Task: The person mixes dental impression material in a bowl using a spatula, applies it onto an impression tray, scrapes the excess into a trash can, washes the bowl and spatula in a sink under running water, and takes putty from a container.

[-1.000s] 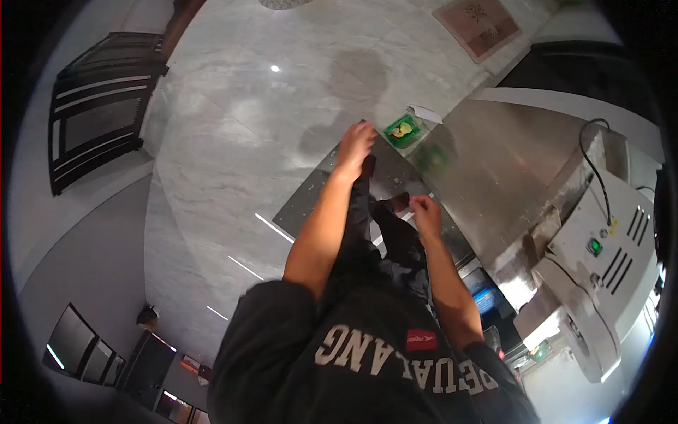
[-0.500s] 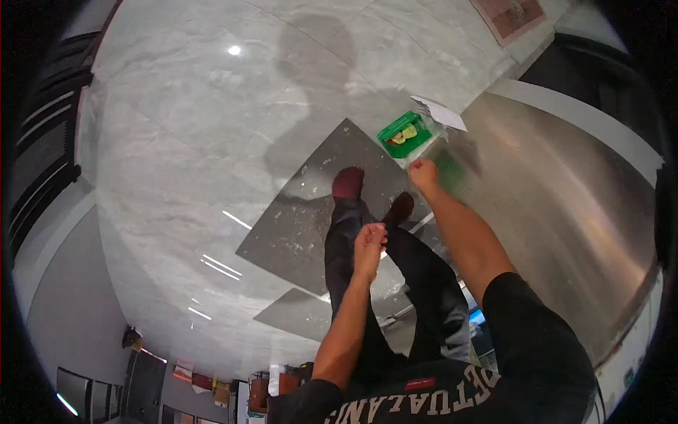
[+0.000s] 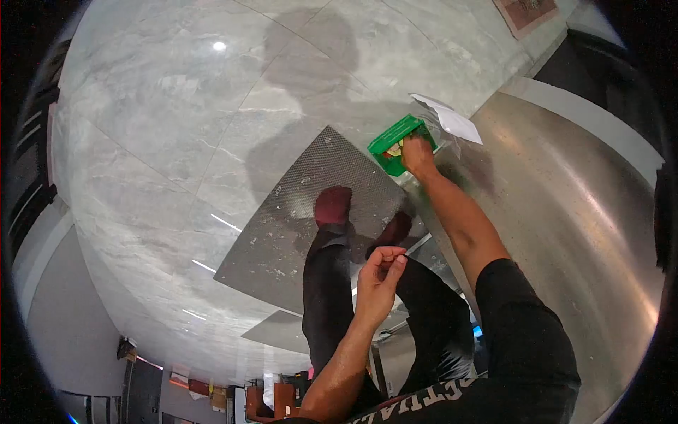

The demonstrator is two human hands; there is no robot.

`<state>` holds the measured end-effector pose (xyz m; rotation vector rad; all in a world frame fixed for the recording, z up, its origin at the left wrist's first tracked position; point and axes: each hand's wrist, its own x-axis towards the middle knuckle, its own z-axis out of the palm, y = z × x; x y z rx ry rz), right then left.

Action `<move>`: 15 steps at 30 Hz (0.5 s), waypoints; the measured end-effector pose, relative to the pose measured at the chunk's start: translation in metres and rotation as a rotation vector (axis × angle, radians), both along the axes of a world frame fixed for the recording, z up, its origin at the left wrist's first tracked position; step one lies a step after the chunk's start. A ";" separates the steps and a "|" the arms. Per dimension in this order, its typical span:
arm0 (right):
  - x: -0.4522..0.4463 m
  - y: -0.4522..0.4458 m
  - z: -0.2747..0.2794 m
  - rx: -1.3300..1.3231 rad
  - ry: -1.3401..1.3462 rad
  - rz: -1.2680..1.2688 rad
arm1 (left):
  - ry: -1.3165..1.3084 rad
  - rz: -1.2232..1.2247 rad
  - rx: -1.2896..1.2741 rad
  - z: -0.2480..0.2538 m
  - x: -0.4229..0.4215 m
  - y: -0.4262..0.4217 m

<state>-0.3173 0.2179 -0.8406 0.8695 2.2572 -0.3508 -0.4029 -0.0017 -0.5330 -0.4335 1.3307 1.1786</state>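
Observation:
My right hand [image 3: 418,153] reaches down into a small green plastic tray [image 3: 406,127] on the floor. Its fingers are hidden inside, so their grip does not show. Beside them in the tray are small yellow and red pieces [image 3: 393,151], too small to name. Over my lap is my left hand [image 3: 378,283], its thumb and fingertips pinched together. Whatever it may hold is too small to make out.
A white sheet [image 3: 455,120] with clear plastic lies beside the tray. My feet [image 3: 332,205] in dark red socks rest on a speckled grey mat [image 3: 282,233]. A brushed metal panel [image 3: 558,198] runs along the right. Glossy tiles cover the floor.
My right hand has moved forward from just short of the green tray into it. My left hand has risen slightly in view, fingers still pinched. The whole view has shifted a little.

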 end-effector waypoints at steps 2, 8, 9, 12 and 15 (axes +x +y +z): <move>0.014 -0.002 -0.007 0.126 0.159 0.129 | -0.028 0.022 0.000 0.001 -0.004 0.001; 0.003 0.006 0.061 0.137 0.333 -0.128 | 0.009 0.038 -0.057 -0.008 -0.002 -0.003; 0.007 0.000 0.076 0.073 0.364 -0.193 | 0.016 0.053 -0.063 -0.008 -0.003 -0.003; 0.007 -0.016 0.119 -0.235 0.466 -0.343 | 0.100 0.068 -0.116 -0.018 0.003 -0.009; 0.003 -0.055 0.156 -0.683 0.471 -0.418 | 0.212 0.131 -0.261 -0.025 0.007 -0.005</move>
